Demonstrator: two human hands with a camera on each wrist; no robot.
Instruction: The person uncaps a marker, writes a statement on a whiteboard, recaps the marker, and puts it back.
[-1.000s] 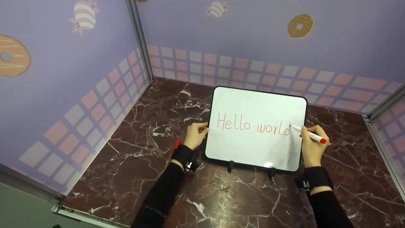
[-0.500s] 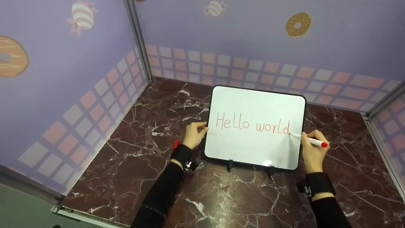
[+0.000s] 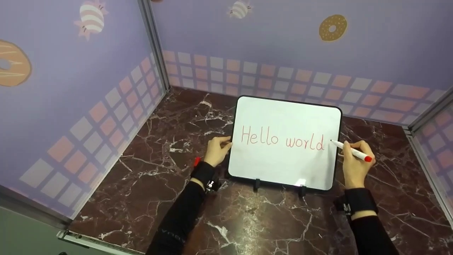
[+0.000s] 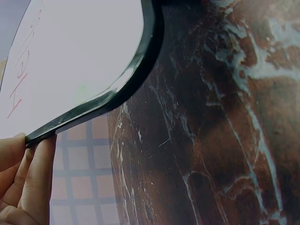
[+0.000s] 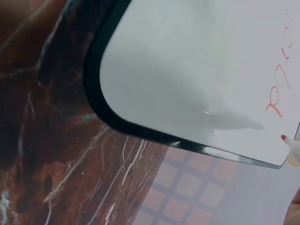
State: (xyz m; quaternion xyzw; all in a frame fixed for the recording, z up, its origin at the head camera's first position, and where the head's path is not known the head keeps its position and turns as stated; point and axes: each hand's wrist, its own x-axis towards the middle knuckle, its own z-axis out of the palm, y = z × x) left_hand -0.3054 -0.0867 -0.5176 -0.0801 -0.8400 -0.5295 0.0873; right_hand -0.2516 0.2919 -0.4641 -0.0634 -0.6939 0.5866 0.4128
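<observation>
A whiteboard (image 3: 283,163) with a black frame leans upright on small black stand feet, with "Hello world" written across it in red. At its left edge my left hand (image 3: 217,151) pinches the frame between thumb and fingers, as the left wrist view also shows. To the right of the board, my right hand (image 3: 356,163) grips a white marker (image 3: 354,152) with a red end. The marker's red tip (image 5: 283,137) points at the board just right of the letter d. Whether the tip touches the surface I cannot tell.
A red object (image 3: 197,162), partly hidden by the left wrist, lies on the dark red marbled table (image 3: 141,198). Purple walls (image 3: 283,35) with checkered borders enclose the back and sides. Black bands with cameras (image 3: 211,184) sit on both wrists.
My right hand draws the marker down along the stem of the d, completing that stroke, then shifts up and right off the letter. The left hand stays on the frame.
</observation>
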